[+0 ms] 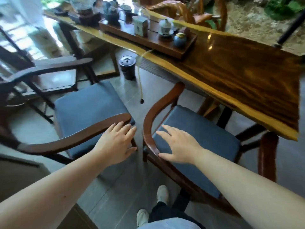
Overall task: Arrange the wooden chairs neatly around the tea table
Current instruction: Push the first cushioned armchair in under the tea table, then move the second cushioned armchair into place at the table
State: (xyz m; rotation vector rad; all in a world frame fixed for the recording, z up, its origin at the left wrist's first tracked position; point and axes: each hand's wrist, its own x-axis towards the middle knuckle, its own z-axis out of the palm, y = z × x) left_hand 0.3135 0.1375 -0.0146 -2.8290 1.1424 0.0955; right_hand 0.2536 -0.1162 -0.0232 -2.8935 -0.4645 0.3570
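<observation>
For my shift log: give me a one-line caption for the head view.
Open left hand and right hand reach for curved brown armrests of two blue-cushioned wooden chairs beside the glossy tea table.

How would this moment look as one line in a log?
left hand: open by left chair armrest | right hand: open, thumb on right chair armrest | tea table: ahead
</observation>
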